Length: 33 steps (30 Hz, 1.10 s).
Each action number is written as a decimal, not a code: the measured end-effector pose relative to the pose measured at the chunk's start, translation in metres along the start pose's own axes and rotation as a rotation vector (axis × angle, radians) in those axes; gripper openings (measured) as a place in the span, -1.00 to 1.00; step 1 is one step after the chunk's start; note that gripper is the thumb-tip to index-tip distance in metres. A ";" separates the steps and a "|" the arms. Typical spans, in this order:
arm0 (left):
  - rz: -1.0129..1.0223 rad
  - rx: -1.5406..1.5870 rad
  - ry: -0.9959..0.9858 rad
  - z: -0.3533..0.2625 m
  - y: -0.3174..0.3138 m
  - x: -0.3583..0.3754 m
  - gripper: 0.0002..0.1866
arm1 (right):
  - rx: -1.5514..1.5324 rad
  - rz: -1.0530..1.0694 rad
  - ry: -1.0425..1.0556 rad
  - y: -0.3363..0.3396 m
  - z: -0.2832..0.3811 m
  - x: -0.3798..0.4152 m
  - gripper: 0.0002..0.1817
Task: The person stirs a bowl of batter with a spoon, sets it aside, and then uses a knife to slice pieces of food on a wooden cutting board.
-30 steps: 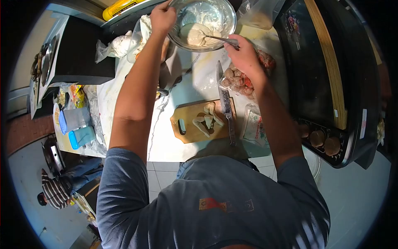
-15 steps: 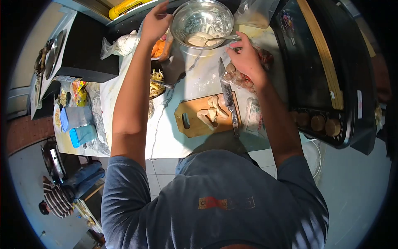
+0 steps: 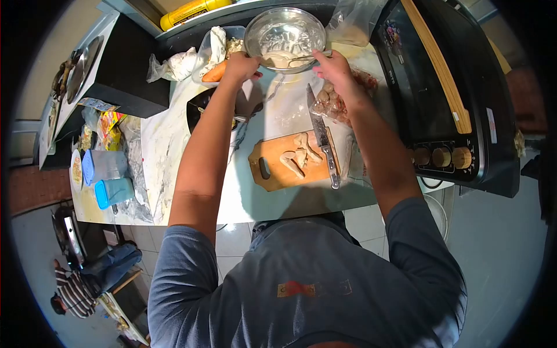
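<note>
A shiny metal bowl stands at the far side of the counter, with a pale, thick batter in its bottom. My left hand grips the bowl's near left rim. On the opposite side, my right hand has its fingers closed at the right rim, by the handle of a spoon that rests in the bowl. A clear bag of meatballs lies beneath my right wrist. Closer to me, pale pieces of what looks like chicken wing lie on a wooden cutting board. A knife lies across its right edge.
Left of the bowl sits a plastic container with a carrot. A black dish is partly behind my left forearm. A black oven borders the right side. Blue-lidded containers stand at left. Another person is lower left.
My left hand has come down from above the container to the bowl's left rim. My right hand has closed in on the right rim. The view has shifted slightly.
</note>
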<state>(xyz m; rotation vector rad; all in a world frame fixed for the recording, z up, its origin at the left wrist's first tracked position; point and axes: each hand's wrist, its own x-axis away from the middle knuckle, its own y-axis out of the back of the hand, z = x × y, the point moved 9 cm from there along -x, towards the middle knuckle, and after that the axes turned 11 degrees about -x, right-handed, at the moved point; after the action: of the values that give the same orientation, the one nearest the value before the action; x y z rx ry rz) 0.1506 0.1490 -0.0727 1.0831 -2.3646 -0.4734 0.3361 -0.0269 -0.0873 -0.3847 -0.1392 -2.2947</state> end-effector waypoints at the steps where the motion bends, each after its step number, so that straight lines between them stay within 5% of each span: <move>1: -0.021 0.077 -0.005 0.004 -0.002 -0.004 -0.67 | 0.012 -0.054 0.051 0.002 0.002 -0.005 -0.42; 8: -0.252 0.227 0.039 0.026 -0.006 0.006 -0.64 | 0.154 -0.236 0.224 0.011 0.002 -0.005 -0.57; 11: -0.338 0.369 -0.108 0.024 -0.009 0.015 -0.63 | 0.126 -0.156 0.336 0.007 -0.003 -0.006 -0.61; 18: -0.486 -0.174 -0.067 0.035 -0.014 -0.021 -0.51 | 0.156 -0.150 0.356 0.016 0.006 -0.045 -0.65; 20: -0.530 -0.265 -0.241 0.027 -0.015 -0.022 -0.51 | 0.173 -0.130 0.368 0.017 0.009 -0.049 -0.63; 23: -0.535 -0.510 -0.225 0.005 -0.007 -0.004 -0.57 | 0.246 -0.139 0.429 0.017 0.019 -0.041 -0.61; 26: -0.384 -0.509 -0.141 0.011 -0.005 -0.012 -0.61 | 0.297 -0.139 0.472 0.017 0.026 -0.038 -0.58; 33: -0.406 -0.701 -0.233 0.001 0.008 -0.008 -0.63 | 0.250 -0.085 0.374 0.014 0.019 -0.043 -0.51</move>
<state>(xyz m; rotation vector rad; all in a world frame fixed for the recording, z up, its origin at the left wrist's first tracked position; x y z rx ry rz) 0.1498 0.1603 -0.0723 1.1840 -1.8779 -1.5060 0.3788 -0.0024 -0.0835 0.1818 -0.2527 -2.3527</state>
